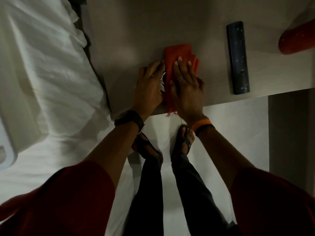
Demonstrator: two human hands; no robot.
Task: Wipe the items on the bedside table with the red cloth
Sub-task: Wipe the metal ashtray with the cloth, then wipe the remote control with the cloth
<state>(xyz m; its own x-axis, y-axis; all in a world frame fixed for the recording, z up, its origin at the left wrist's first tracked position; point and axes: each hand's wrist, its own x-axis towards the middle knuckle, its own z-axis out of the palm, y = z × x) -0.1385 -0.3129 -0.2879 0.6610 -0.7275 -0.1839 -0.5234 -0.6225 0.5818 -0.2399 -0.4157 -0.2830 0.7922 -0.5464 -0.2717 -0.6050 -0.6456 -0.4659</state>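
Note:
The red cloth (177, 53) lies folded near the front edge of the bedside table (136, 31), its frayed end hanging over the edge. My right hand (185, 84) presses flat on the cloth with the fingers spread. My left hand (150, 84) sits just left of it, curled around a small dark item with white markings (162, 82) that is mostly hidden under the cloth and my hands. A dark remote control (237, 57) lies lengthwise on the table, to the right of the cloth and apart from it.
A red rounded object (296, 40) rests at the table's right edge. A bed with white sheets (42, 74) borders the table on the left. My sandalled feet (184, 140) stand on the pale floor below the table's front edge.

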